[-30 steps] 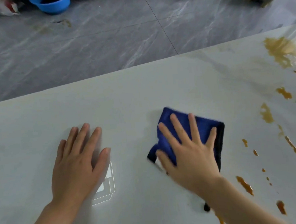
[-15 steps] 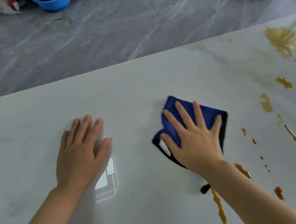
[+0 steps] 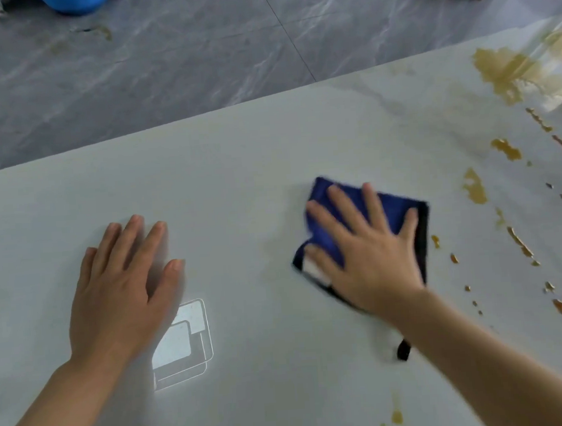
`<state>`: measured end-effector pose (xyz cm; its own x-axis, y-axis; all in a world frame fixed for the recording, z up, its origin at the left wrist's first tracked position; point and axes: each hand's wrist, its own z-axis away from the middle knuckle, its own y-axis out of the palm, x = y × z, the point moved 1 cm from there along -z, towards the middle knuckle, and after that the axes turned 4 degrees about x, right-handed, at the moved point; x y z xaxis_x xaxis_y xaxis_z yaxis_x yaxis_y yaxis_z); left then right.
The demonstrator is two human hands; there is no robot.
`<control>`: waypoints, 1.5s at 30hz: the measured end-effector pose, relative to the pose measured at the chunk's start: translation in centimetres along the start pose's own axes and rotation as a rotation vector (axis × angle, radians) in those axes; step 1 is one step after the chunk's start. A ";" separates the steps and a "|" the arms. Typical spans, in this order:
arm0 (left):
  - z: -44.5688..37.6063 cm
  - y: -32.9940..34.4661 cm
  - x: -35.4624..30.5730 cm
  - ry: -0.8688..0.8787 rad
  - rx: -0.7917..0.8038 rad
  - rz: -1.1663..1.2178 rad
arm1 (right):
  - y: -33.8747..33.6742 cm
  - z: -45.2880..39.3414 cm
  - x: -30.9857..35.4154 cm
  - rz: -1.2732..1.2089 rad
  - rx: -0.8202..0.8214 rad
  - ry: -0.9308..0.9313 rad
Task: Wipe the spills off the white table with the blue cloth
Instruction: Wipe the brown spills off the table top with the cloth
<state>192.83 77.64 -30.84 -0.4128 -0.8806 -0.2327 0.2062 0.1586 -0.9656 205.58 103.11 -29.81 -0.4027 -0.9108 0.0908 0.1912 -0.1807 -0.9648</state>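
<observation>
A folded blue cloth [image 3: 396, 209] with a black edge lies flat on the white table [image 3: 236, 169]. My right hand [image 3: 365, 253] presses down on it with fingers spread. My left hand [image 3: 122, 290] rests flat on the table to the left, fingers apart, holding nothing. Brown spills run down the table's right side: a large patch [image 3: 509, 70] at the far right, a blot [image 3: 474, 187] right of the cloth, and small drops [image 3: 436, 241] just beside the cloth's right edge. More drops [image 3: 397, 416] lie near the front under my right forearm.
The table's far edge runs diagonally across the view, with grey marble floor [image 3: 195, 52] beyond it. A blue bowl [image 3: 73, 2] stands on the floor at the far left. A bright reflection of rectangles [image 3: 182, 342] shows on the table by my left hand.
My right hand has slid the cloth forward and slightly right. The brown streak under my right forearm is thinner and fainter now. My left hand stays where it was.
</observation>
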 end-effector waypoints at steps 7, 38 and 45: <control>0.0 0.0 0.2 0.011 -0.014 -0.004 | 1.3 5.1 -1.3 -0.002 0.004 0.076; -0.3 0.3 0.5 0.023 -0.045 0.005 | -0.8 -0.8 -10.2 -0.107 -0.002 0.246; -0.1 0.0 0.3 0.032 -0.032 -0.011 | 1.1 8.5 -5.2 -0.049 0.057 0.132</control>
<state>192.59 77.47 -30.94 -0.4433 -0.8676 -0.2254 0.1732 0.1638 -0.9712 215.45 104.54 -29.21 -0.5261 -0.8445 0.1004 0.2174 -0.2477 -0.9441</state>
